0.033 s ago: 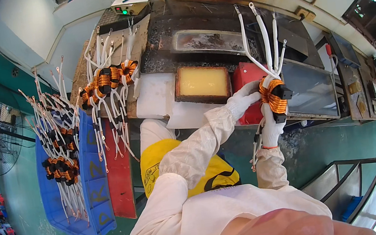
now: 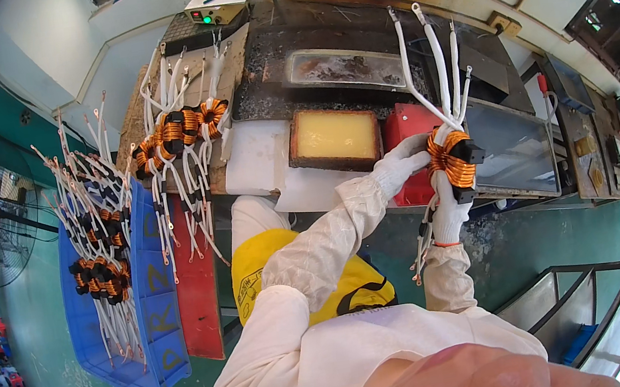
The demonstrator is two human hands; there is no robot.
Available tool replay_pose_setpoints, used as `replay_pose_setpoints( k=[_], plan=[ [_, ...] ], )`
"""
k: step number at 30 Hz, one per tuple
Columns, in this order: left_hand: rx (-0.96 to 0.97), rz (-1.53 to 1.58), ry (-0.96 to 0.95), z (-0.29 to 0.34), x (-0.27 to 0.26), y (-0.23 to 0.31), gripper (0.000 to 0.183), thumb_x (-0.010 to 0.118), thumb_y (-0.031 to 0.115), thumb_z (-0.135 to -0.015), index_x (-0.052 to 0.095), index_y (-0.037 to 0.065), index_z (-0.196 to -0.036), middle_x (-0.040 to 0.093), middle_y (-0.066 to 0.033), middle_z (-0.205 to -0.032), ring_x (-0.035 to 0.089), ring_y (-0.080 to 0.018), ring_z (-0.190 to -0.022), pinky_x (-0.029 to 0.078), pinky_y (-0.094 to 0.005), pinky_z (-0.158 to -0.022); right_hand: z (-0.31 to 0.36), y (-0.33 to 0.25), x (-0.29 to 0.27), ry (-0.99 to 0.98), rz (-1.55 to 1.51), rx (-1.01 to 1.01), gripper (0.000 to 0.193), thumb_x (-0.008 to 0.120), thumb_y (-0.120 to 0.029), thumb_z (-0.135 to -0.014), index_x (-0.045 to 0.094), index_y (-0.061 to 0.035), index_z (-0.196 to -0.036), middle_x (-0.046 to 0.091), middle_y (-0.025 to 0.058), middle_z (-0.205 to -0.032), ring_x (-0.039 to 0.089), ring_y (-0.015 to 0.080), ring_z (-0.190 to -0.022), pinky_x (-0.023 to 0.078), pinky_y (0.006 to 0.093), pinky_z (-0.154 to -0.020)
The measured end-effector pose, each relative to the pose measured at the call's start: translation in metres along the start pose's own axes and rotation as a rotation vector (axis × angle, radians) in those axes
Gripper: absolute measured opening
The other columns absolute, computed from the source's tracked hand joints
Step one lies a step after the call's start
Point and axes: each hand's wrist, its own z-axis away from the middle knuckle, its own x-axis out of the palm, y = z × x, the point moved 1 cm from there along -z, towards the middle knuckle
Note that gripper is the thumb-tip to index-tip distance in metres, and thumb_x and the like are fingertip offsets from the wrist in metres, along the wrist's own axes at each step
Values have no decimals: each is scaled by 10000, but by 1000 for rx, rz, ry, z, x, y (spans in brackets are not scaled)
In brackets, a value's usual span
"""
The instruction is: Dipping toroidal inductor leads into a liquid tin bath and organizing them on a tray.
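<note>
Copper coil (image 2: pixel 450 159) with a black block on it is held up to the right of the yellow-filled tray (image 2: pixel 333 137). The left hand (image 2: pixel 405 164), gloved in white, has its grip clamped on the coil's tray-facing side; the right hand (image 2: pixel 453 218), also gloved, has its grip clamped on its lower end. Thick white wires (image 2: pixel 437 68) rise from the coil, and others hang beside the right wrist. Just right of the tray sits a red box (image 2: pixel 404 123). Beyond the tray, a metal-rimmed trough (image 2: pixel 345 66) is set in the dark worktop (image 2: pixel 284 31). Left of the tray, more wired coils (image 2: pixel 171 133) lie on a board (image 2: pixel 233 56); farther left stands a blue crate (image 2: pixel 163 330) of similar coils.
</note>
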Motion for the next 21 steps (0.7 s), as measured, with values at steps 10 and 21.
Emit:
replay_pose_setpoints(
  k=[10,21],
  plan=[
    [-3,348,-157,21,-9,26,482,680,172,-936,542,13,-1370,640,-80,-1261,604,-179,-1167,466,-351,-1050,9,-17,21,-201,-475,371,339,599,-313,-1017,581,-121,-1296,658,-13,-1066,608,111,-833,466,272,-667],
    [73,216,275,78,-71,105,310,651,272,-942,695,49,-1152,726,-64,-1057,692,-188,-968,582,-402,-864,-6,9,91,-635,-284,422,360,647,-345,-984,627,-2,-1093,661,73,-976,641,152,-955,486,287,-849]
  ],
)
